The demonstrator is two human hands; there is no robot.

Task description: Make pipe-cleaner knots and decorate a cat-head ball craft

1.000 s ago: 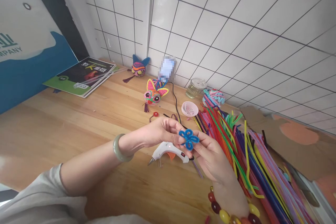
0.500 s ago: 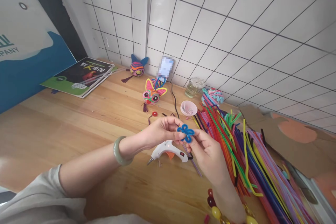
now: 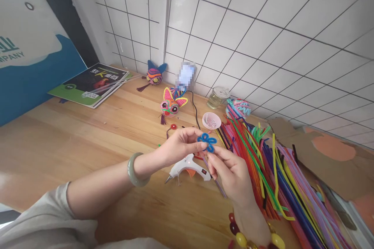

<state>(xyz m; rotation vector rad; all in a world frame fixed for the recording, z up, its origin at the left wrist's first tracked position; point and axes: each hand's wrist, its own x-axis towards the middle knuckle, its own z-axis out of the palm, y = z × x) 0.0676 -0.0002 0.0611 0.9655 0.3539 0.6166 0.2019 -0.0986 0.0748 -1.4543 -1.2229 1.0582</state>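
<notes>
Blue looped flower (image 3: 207, 141) pinched in my left hand (image 3: 181, 144), lower edge nearest my right hand (image 3: 233, 173), whose grip I cannot tell.

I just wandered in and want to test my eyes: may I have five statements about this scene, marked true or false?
1. The left hand holds a blue flower shape. True.
2. The left wrist's bangle is red. False: the bangle is pale green.
3. The right hand has a beaded bracelet at its wrist. True.
4. The right hand holds the glue gun. False: the glue gun lies on the table.
5. The pink bowl stands near the glass jar. True.
</notes>
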